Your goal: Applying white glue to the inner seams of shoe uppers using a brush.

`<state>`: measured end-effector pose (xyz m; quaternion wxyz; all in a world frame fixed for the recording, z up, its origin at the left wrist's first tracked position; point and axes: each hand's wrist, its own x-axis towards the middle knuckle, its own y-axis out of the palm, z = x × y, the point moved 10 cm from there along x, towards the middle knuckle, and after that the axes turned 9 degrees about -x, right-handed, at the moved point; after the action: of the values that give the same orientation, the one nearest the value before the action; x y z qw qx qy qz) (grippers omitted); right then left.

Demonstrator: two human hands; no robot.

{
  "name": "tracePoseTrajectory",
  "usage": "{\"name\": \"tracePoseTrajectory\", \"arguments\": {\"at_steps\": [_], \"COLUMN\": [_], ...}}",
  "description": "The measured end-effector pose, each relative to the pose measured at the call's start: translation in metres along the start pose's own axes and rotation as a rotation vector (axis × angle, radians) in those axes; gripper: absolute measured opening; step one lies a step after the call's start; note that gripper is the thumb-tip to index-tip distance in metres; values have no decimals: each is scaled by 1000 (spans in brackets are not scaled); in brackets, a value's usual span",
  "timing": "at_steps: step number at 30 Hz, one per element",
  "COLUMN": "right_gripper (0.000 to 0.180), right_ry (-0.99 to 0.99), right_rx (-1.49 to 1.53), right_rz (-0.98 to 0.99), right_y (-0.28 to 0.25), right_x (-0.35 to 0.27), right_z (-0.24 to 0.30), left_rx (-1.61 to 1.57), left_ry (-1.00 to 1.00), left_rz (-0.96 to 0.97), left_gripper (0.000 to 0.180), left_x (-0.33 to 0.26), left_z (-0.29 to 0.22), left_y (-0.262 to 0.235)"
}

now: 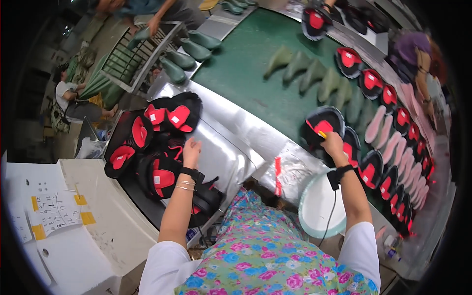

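My right hand reaches over the green belt, its fingers closed at the near edge of a black shoe upper with red lining. A small yellow piece shows at its fingertips; what it is I cannot make out. My left hand is beside a pile of similar black-and-red shoe uppers, fingers loosely bent and apart, with nothing visible in them. Two more uppers with white labels lie just beyond it. Both wrists wear black bands.
A green conveyor belt carries rows of green shoe lasts, pink insoles and more uppers. A white basin stands below my right forearm. A metal ledge borders the belt. Co-workers stand across the belt and by a metal rack.
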<state>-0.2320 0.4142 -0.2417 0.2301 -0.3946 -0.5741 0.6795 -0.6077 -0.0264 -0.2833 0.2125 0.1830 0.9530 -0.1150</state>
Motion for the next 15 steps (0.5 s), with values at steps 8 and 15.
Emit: {"name": "tracePoseTrajectory", "arguments": {"at_steps": [8,15], "right_gripper": [18,34], "right_ry": [-227,-417], "right_rx": [485,706], "right_rz": [28,8], "right_y": [-29,-47], "right_x": [-20,-42], "right_z": [156,316], "left_rx": [-84,-752], "left_ry": [-131,-114], "left_rz": [-58,-355], "left_gripper": [66,45], "left_x": [158,100], "left_z": [74,76], "left_y": [-94,-16]}}
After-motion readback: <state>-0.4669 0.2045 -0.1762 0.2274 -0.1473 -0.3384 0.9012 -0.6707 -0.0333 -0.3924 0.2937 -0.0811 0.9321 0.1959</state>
